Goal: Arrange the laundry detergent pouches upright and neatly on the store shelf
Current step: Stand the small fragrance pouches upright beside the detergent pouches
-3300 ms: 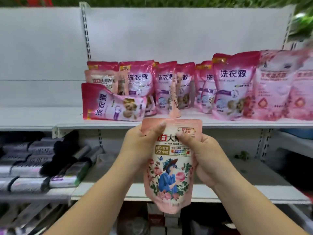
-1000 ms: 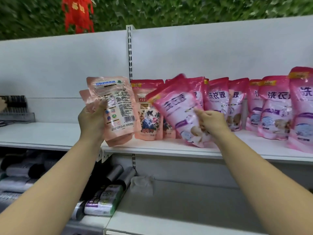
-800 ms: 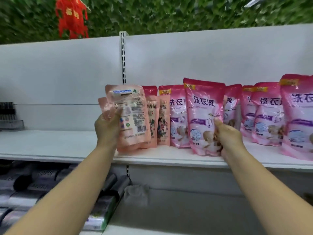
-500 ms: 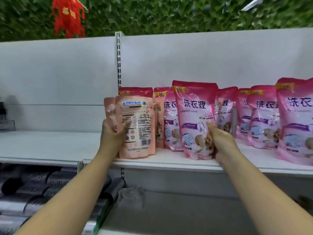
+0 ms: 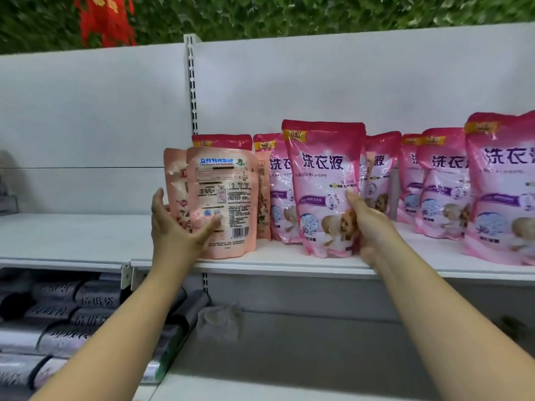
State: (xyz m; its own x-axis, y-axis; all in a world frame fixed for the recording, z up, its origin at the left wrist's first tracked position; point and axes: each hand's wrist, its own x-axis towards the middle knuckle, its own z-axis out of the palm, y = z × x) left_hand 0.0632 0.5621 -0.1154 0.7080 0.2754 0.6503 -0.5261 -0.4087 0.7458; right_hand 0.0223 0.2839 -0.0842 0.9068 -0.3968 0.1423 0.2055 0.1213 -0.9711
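Observation:
Two peach detergent pouches stand on the white shelf (image 5: 275, 260); the front peach pouch (image 5: 225, 198) shows its printed back. My left hand (image 5: 176, 227) holds them at the lower left, thumb across the front, fingers up behind the left edge. A pink pouch (image 5: 324, 175) stands upright at the shelf's front. My right hand (image 5: 367, 224) grips its lower right edge, thumb on the front. More pink pouches (image 5: 443, 183) stand in a row to the right and behind.
The shelf section to the left (image 5: 72, 235) holds nothing. A slotted upright post (image 5: 191, 82) divides the back panel. Below, dark rolls of bags (image 5: 72, 314) lie at the left, and crumpled clear plastic (image 5: 220, 319) sits on the lower shelf.
My right hand has stood the tilted pink pouch upright on the shelf. My left hand has lowered the peach pouches onto the shelf, and its fingers have loosened.

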